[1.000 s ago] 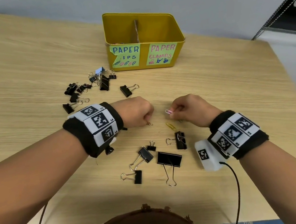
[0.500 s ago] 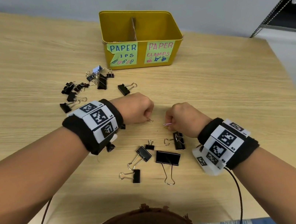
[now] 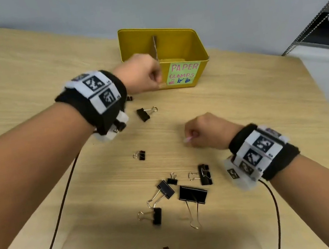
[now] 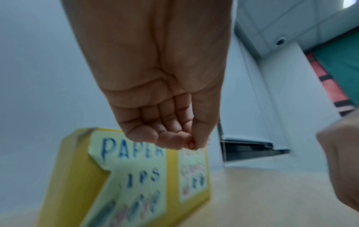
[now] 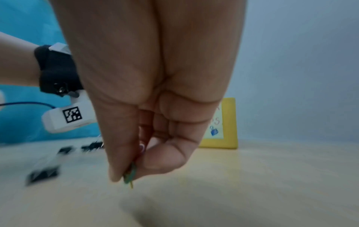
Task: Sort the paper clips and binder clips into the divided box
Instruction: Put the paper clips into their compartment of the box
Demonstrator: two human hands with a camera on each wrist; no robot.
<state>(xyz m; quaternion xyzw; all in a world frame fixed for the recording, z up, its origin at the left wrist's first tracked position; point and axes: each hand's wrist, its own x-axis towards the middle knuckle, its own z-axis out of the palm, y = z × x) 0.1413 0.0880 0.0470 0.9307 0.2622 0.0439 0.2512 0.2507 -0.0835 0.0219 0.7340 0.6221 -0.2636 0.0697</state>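
Carrying small paper clips, pinched in both hands (left hand, right hand), toward yellow divided metal box; best released over left compartment, clear of black binder clips on wooden surface.

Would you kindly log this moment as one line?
left hand: pinching something small at yellow box | right hand: holding paper clips above table | binder clips: unsorted
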